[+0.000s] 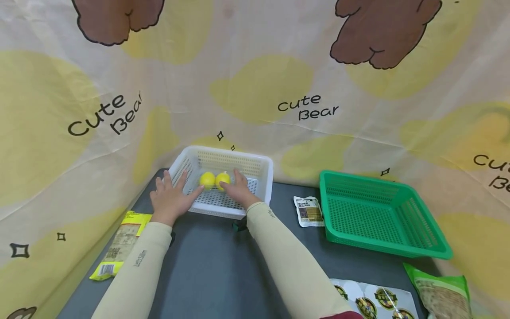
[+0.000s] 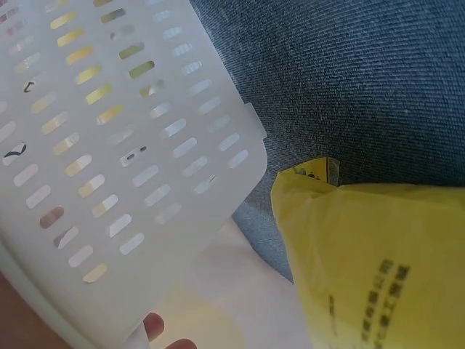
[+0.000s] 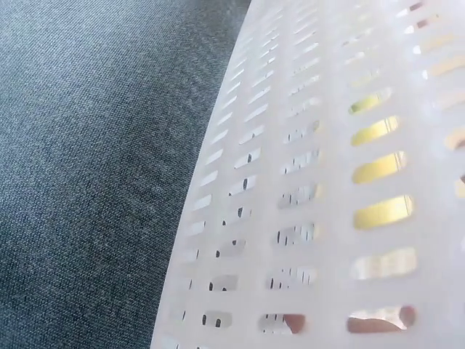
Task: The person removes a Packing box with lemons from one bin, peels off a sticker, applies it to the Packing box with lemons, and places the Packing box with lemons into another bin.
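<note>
Inside a white perforated basket [image 1: 255, 160], two round yellow lemon-like fruits lie side by side, the left fruit [image 1: 207, 180] and the right fruit [image 1: 222, 180]. My left hand [image 1: 171, 201] is over the basket's left front corner, fingers spread and thumb towards the left fruit. In the left wrist view, fingertips [image 2: 153, 326] show past the rim. My right hand [image 1: 238, 189] reaches over the front right rim, thumb at the right fruit and index finger extended beyond it. In the right wrist view the basket wall [image 3: 330, 218] hides most of that hand.
A yellow package [image 1: 121, 243] lies left of the left forearm. On the right are a small white sachet [image 1: 309, 212], a green basket [image 1: 386, 248], a sheet of round stickers [image 1: 374, 297] and a green-topped bag [image 1: 442, 292]. A printed cloth [image 1: 255, 88] hangs behind.
</note>
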A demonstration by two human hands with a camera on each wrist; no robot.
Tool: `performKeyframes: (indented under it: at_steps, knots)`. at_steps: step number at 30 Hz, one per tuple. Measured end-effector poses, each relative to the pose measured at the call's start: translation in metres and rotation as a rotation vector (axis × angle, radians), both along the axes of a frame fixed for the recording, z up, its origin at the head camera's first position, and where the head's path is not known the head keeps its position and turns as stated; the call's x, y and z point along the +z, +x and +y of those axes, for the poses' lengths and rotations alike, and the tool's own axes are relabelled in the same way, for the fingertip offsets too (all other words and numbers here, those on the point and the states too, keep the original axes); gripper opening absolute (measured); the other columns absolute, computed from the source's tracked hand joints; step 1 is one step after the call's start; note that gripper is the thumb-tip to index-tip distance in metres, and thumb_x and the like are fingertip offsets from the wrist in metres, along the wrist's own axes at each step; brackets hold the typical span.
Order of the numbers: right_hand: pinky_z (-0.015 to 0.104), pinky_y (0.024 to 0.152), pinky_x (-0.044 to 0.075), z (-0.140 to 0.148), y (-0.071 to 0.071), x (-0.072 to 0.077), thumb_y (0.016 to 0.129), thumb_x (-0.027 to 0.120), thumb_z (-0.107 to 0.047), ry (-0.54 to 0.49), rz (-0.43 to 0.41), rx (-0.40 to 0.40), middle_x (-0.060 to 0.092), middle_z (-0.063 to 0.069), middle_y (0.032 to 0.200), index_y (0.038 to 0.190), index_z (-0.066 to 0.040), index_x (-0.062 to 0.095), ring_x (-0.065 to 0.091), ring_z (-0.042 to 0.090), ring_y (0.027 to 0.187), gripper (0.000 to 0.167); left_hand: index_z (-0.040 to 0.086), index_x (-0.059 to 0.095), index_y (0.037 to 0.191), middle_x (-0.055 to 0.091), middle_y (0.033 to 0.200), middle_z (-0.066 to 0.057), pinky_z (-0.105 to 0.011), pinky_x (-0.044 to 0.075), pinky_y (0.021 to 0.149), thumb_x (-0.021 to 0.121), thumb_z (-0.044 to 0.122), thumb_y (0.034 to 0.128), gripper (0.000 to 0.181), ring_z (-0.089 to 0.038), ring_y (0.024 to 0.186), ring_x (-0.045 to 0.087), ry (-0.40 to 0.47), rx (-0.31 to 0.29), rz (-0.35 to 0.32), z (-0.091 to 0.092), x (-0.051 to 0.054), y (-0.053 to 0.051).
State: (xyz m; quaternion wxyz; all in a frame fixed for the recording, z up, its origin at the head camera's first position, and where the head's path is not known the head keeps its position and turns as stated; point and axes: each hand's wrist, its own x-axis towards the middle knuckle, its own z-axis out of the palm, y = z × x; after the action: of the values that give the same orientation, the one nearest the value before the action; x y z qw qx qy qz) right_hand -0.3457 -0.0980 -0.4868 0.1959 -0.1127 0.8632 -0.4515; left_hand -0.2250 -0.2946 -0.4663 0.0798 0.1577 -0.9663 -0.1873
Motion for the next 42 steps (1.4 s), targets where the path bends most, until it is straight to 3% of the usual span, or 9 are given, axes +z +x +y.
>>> performKeyframes:
  at_steps: [4, 10, 17, 22, 30, 37, 42]
  knots:
    - [0.057, 0.123, 0.026, 0.002, 0.002, 0.003, 0.105, 0.06, -0.05, -0.089, 0.0, -0.059, 0.001, 0.009, 0.177, 0.172, -0.03, 0.009, 0.013, 0.036, 0.161, 0.087, 0.015, 0.022, 0.17, -0.004, 0.171, -0.035, -0.084, 0.01, 0.111, 0.039, 0.083, 0.0954, 0.102, -0.064, 0.153, -0.003, -0.002, 0.007, -0.004, 0.001, 0.001, 0.001]
    - [0.056, 0.124, 0.025, 0.005, 0.007, 0.006, 0.113, 0.047, -0.041, -0.097, 0.046, -0.058, -0.001, 0.012, 0.177, 0.173, -0.028, 0.005, 0.014, 0.038, 0.16, 0.074, 0.015, 0.02, 0.17, -0.006, 0.171, -0.035, -0.083, 0.011, 0.111, 0.039, 0.084, 0.0948, 0.104, -0.063, 0.153, -0.004, 0.0, 0.007, -0.018, 0.001, 0.0, 0.001]
    - [0.054, 0.124, 0.026, 0.007, 0.0, 0.007, 0.114, 0.042, -0.033, -0.151, 0.036, -0.083, 0.001, 0.012, 0.176, 0.173, -0.023, 0.008, 0.012, 0.036, 0.16, 0.069, 0.015, 0.02, 0.171, -0.007, 0.171, -0.034, -0.083, 0.011, 0.111, 0.038, 0.084, 0.0953, 0.103, -0.063, 0.153, -0.005, -0.002, -0.003, -0.019, 0.0, 0.001, -0.003]
    - [0.053, 0.124, 0.025, 0.012, 0.006, 0.012, 0.114, 0.043, -0.033, -0.182, 0.035, -0.095, -0.001, 0.012, 0.176, 0.172, -0.022, 0.005, 0.011, 0.035, 0.161, 0.071, 0.015, 0.023, 0.17, -0.005, 0.171, -0.034, -0.083, 0.012, 0.111, 0.041, 0.081, 0.0967, 0.1, -0.062, 0.154, -0.003, -0.01, 0.002, -0.012, 0.0, 0.0, -0.005]
    - [0.056, 0.124, 0.023, 0.024, 0.025, 0.03, 0.113, 0.042, -0.034, -0.244, 0.108, -0.105, 0.0, 0.013, 0.176, 0.173, -0.023, 0.008, 0.014, 0.039, 0.16, 0.07, 0.014, 0.022, 0.17, -0.006, 0.171, -0.035, -0.084, 0.013, 0.109, 0.038, 0.083, 0.0956, 0.103, -0.063, 0.153, -0.003, -0.015, 0.003, -0.044, -0.003, -0.002, -0.006]
    - [0.051, 0.1, 0.056, 0.058, 0.047, 0.066, 0.112, 0.047, -0.029, -0.364, 0.023, -0.148, 0.0, 0.013, 0.177, 0.172, -0.026, 0.014, 0.022, 0.04, 0.158, 0.069, 0.011, 0.024, 0.169, -0.004, 0.17, -0.037, -0.084, 0.015, 0.108, 0.042, 0.075, 0.0989, 0.096, -0.065, 0.152, 0.0, -0.025, -0.002, -0.038, -0.001, -0.001, -0.006]
    - [0.052, 0.101, 0.055, 0.1, 0.078, 0.081, 0.113, 0.046, -0.027, -0.43, 0.016, -0.151, 0.0, 0.012, 0.176, 0.172, -0.028, 0.012, 0.044, 0.045, 0.145, 0.069, 0.011, 0.024, 0.169, -0.003, 0.169, -0.038, -0.084, 0.017, 0.107, 0.043, 0.073, 0.0996, 0.095, -0.065, 0.152, 0.0, -0.03, -0.006, -0.042, -0.001, 0.002, -0.006]
